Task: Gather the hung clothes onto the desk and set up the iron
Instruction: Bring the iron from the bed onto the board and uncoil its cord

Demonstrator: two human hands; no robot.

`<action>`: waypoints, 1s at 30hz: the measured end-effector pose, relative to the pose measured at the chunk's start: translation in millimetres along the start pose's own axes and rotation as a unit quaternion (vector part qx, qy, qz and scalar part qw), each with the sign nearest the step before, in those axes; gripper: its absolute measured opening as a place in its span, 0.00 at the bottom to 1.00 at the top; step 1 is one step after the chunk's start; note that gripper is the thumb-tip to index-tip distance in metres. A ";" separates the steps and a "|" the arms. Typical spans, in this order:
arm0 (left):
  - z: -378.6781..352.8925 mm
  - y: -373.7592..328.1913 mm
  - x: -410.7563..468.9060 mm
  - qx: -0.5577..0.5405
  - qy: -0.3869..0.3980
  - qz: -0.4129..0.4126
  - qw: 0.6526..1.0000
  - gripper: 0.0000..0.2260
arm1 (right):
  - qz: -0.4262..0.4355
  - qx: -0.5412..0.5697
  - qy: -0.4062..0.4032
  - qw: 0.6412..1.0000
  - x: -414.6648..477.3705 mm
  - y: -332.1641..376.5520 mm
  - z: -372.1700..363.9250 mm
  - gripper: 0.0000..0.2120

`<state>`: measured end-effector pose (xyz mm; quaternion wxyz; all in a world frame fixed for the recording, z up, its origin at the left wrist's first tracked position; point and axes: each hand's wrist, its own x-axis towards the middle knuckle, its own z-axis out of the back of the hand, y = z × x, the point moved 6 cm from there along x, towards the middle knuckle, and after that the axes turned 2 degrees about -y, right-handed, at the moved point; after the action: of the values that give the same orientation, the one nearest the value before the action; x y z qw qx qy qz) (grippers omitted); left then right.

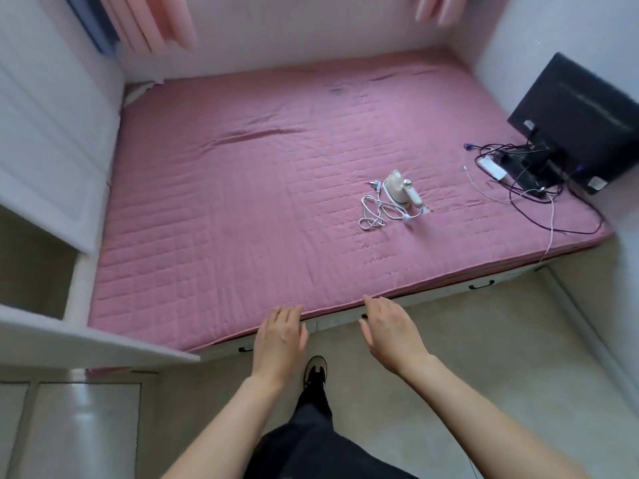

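1. nearest to me: a dark trouser leg point(313, 440) and a dark shoe point(315, 373) on the pale floor point(484, 357), between my two forearms.
2. my left hand point(280, 337), palm down with fingers straight and close together, holds nothing; its fingertips sit over the near edge of the bed.
3. my right hand point(390, 328), also flat and spread open, holds nothing; it hovers just short of the same near edge.
4. white open door point(86, 340) at the bed's near left corner.
5. pink quilted mattress point(242, 202) on a white bed base with dark drawer handles point(481, 285) along its near side.
6. small cream iron point(403, 190), lying right of the mattress centre, with its white cord point(375, 214) coiled loosely just beside it on the near left, plug unattached.
7. black monitor point(577, 122) leaning at the right edge, a tangle of dark cables point(525, 174) at its foot.
8. pink curtains point(152, 22) above the far edge.
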<state>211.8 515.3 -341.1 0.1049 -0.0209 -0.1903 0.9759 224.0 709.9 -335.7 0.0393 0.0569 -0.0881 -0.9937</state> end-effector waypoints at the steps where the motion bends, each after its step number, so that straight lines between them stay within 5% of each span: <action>1: -0.4 -2.1 18.4 0.000 0.006 -0.004 1.000 0.15 | -0.009 -0.001 -0.004 1.000 11.4 -6.7 4.0 0.21; 15: -35.8 -50.8 208.6 0.026 0.061 -0.133 0.989 0.24 | -0.079 -0.017 0.003 0.997 142.2 -92.6 24.2 0.28; 23: -86.4 -84.0 281.7 0.041 0.105 -0.087 0.990 0.24 | -0.057 -0.014 0.037 0.998 214.4 -176.2 15.8 0.28; 30: -149.5 -122.0 347.0 0.000 0.147 0.048 0.988 0.23 | -0.019 -0.004 0.076 0.997 286.9 -269.9 1.7 0.29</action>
<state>-91.2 754.4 -434.0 0.0845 -0.1730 -0.1720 0.9661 -78.7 949.8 -413.0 0.0267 0.1338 -0.0799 -0.9874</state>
